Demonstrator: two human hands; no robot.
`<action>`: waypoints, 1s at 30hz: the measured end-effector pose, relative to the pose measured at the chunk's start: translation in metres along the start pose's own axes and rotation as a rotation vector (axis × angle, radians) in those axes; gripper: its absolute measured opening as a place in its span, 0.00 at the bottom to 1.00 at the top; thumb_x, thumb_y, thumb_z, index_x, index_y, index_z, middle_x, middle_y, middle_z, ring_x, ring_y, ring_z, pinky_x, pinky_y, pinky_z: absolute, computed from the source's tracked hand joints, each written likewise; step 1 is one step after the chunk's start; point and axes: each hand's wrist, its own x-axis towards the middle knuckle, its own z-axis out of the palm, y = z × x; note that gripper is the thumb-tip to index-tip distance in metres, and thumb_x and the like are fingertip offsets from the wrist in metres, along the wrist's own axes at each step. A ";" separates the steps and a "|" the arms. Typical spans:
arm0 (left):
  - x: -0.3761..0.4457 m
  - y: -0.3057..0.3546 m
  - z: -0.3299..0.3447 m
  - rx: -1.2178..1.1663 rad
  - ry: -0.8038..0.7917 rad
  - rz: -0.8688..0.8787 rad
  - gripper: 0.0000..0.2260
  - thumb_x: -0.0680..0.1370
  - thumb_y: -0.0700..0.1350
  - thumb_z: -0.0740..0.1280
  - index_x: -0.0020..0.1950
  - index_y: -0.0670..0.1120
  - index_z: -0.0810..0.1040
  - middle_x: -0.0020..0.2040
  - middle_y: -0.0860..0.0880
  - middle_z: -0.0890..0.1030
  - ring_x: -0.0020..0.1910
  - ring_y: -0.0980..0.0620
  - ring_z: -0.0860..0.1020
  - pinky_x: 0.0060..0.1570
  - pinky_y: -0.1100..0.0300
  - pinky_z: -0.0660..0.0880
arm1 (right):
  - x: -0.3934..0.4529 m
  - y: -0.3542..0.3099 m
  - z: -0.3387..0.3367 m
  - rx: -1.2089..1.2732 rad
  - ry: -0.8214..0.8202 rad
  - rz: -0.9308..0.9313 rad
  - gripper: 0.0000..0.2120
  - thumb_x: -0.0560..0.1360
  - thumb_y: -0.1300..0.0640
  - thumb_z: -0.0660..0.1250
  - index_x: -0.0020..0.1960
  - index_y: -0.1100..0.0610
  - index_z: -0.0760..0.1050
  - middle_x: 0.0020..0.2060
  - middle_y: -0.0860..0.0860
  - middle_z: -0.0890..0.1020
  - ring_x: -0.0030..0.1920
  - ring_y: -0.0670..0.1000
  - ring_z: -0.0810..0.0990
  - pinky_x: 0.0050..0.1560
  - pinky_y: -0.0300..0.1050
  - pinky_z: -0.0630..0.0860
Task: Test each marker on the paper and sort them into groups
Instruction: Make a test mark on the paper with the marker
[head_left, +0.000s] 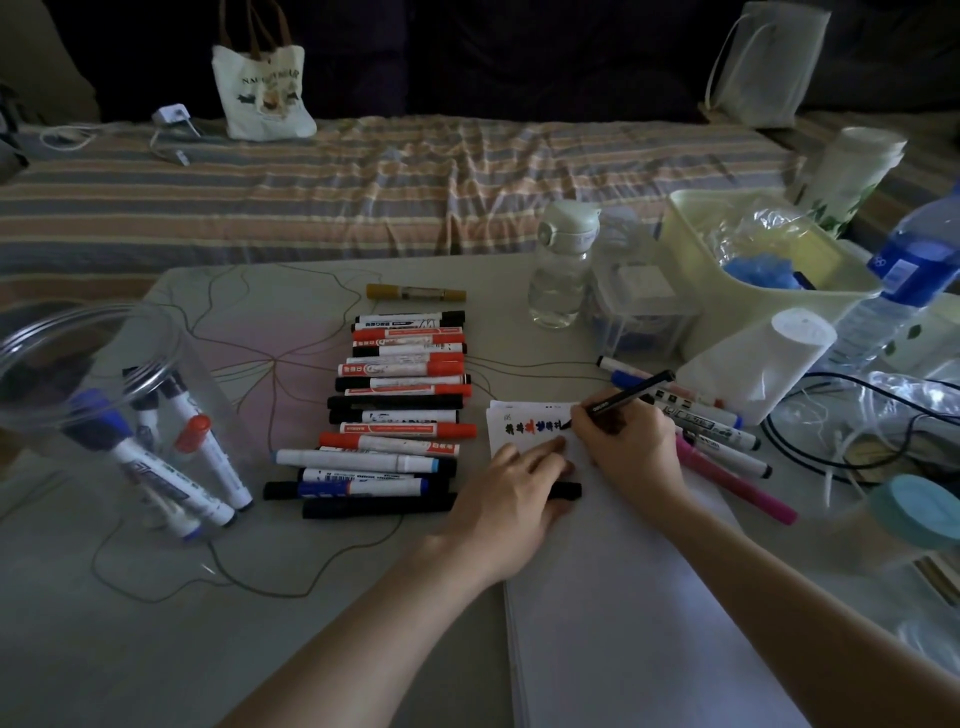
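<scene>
The right hand (626, 441) grips a black marker (631, 396), its tip on the paper (613, 571) near the tabletop's (130, 649) right edge, adding to a row of test marks (535, 427). The left hand (511, 499) lies flat, fingers straight, pinning the paper. Best to keep that pressure steady and make 1 short stroke beside the last mark, then lay the marker with the sorted row (400, 395) mid-tabletop.

Two hands (566, 467), one paper (613, 571), two bottles (561, 265), one jar (104, 395), many markers (400, 410).
</scene>
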 end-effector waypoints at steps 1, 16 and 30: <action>0.000 0.000 0.000 -0.010 0.016 -0.003 0.17 0.81 0.49 0.61 0.69 0.46 0.69 0.73 0.51 0.68 0.65 0.48 0.68 0.59 0.55 0.70 | 0.000 -0.001 -0.001 0.011 0.006 0.006 0.07 0.73 0.53 0.72 0.41 0.57 0.82 0.30 0.46 0.83 0.34 0.39 0.80 0.36 0.30 0.74; -0.032 0.018 -0.058 -0.258 0.267 -0.175 0.09 0.78 0.46 0.67 0.57 0.47 0.75 0.54 0.50 0.78 0.53 0.54 0.75 0.50 0.64 0.72 | -0.042 -0.075 -0.041 0.465 -0.107 0.294 0.03 0.75 0.60 0.71 0.47 0.59 0.79 0.35 0.53 0.83 0.35 0.49 0.80 0.37 0.41 0.78; -0.074 0.039 -0.091 -0.585 0.334 -0.319 0.06 0.77 0.44 0.70 0.53 0.48 0.80 0.48 0.55 0.82 0.48 0.63 0.78 0.44 0.77 0.70 | -0.107 -0.116 -0.067 0.735 -0.188 0.416 0.10 0.80 0.57 0.65 0.50 0.64 0.79 0.34 0.55 0.79 0.34 0.49 0.76 0.34 0.42 0.74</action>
